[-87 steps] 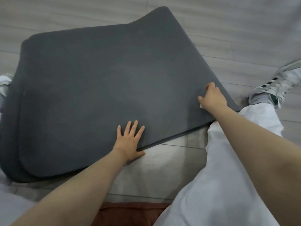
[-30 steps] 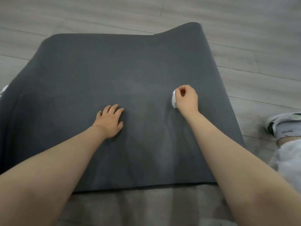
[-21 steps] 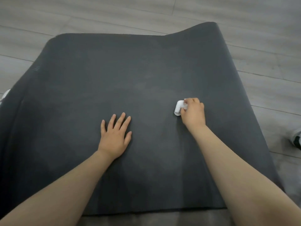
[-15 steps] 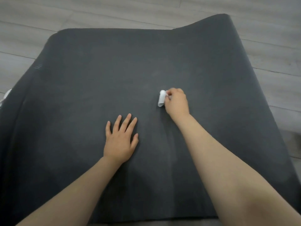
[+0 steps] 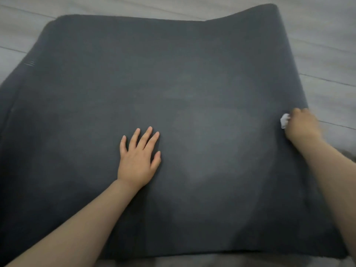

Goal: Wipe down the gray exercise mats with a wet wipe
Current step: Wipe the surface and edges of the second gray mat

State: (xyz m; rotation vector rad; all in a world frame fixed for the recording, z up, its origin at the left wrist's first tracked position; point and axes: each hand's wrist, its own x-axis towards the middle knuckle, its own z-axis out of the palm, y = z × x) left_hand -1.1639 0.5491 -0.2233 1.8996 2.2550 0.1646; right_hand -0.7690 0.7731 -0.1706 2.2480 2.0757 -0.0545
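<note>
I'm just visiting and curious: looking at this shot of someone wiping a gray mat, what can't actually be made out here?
- Head view: the right hand is motion-blurred, so its finger positions are unclear.
- The wet wipe is mostly hidden behind that hand; its size and fold are unknown.
- The gray mat is cut off at the left edge of the frame.
- What lies under the mat, and under the flat left hand, is covered.
- The small mark on the mat's left side is too small to read.

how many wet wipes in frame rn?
1. The wet wipe is a small white wad held by the right hand at the right edge of the gray mat. The left hand lies flat on the mat, holding none. More may be hidden.
</note>
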